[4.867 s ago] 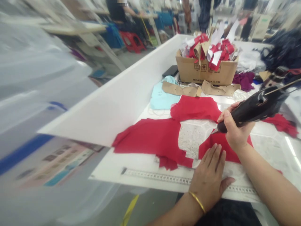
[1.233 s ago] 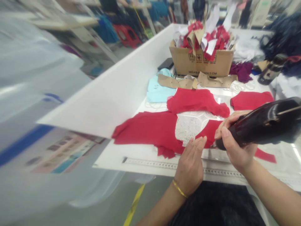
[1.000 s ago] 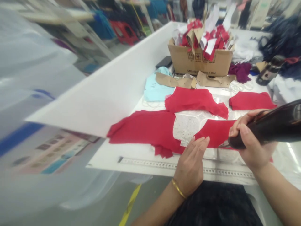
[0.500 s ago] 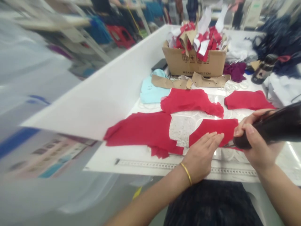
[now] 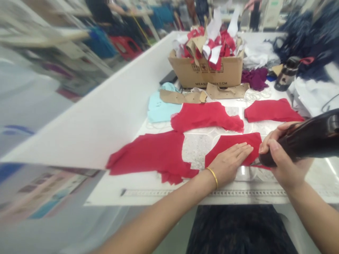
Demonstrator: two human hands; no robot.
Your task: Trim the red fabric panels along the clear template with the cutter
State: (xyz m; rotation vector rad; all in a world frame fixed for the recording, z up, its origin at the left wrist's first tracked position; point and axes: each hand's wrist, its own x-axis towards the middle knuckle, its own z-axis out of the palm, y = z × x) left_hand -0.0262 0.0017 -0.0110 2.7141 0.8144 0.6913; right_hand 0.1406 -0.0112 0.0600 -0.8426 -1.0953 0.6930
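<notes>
My left hand (image 5: 233, 162), with a gold bangle at the wrist, lies flat with fingers stretched on a red fabric piece (image 5: 219, 146) on the white table. Wrapped round a black hand-held device (image 5: 307, 139) with a thick rounded body is my right hand (image 5: 286, 158). A narrow tip (image 5: 255, 162) juts from the device towards the fabric's right edge; whether it touches the cloth I cannot tell. To the left lies a larger red fabric stack (image 5: 148, 151). Two more red pieces, the middle one (image 5: 203, 116) and the right one (image 5: 272, 110), lie behind.
A ruler strip (image 5: 159, 192) runs along the front table edge (image 5: 106, 197). Behind the fabric stands a cardboard box (image 5: 206, 72) heaped with scraps. Light-blue cloth (image 5: 159, 107), a dark bottle (image 5: 287, 74) and white cloth (image 5: 312, 93) lie around. A white panel (image 5: 92, 116) borders the left.
The view has swung slightly, so the table and its contents sit farther left. My left hand stays flat on the red fabric, its fingertips slightly nearer the device; my right hand keeps its grip.
</notes>
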